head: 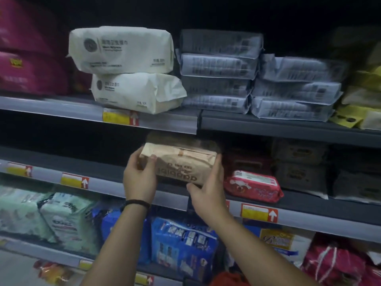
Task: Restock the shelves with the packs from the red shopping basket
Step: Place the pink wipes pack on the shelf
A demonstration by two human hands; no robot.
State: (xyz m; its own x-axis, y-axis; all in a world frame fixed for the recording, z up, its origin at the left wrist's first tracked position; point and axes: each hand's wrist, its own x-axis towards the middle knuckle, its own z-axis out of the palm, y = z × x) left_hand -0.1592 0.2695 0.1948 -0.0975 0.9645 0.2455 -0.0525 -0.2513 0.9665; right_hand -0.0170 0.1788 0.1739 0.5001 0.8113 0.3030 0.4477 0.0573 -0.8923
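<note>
Both hands closed on one tan pack (181,164), held between them at the front lip of the middle shelf (103,178). Left hand (140,178) cupping the pack's left end, thumb over the top front edge, fingers wrapped around behind. Right hand (208,193) clamping the right end, fingers up along the side, thumb tucked under the lower front corner. Neither hand spread; each curled tight to the pack.

Pack: soft crinkled film wrapper, brick-shaped, brownish-tan, dark printing upside down on the front face, folded seam along the top. Slightly tilted, right end lower, sitting at or just above the shelf surface; contact with the shelf unclear.

Forearms bare, rising from the bottom edge and converging upward; dark band (136,203) around the left wrist. Wrists bent slightly back, palms facing each other.

Just right of the pack, a red pack (253,186) lying flat on the same shelf, glossy and pillowy. Upper shelf (165,122): two cream paper-look packs (123,50) stacked, grey packs (218,67) piled beside them. Below: blue packs (183,244) and pale green packs (68,219), shiny plastic. Yellow-and-red price tags (259,213) along the grey shelf rails.
</note>
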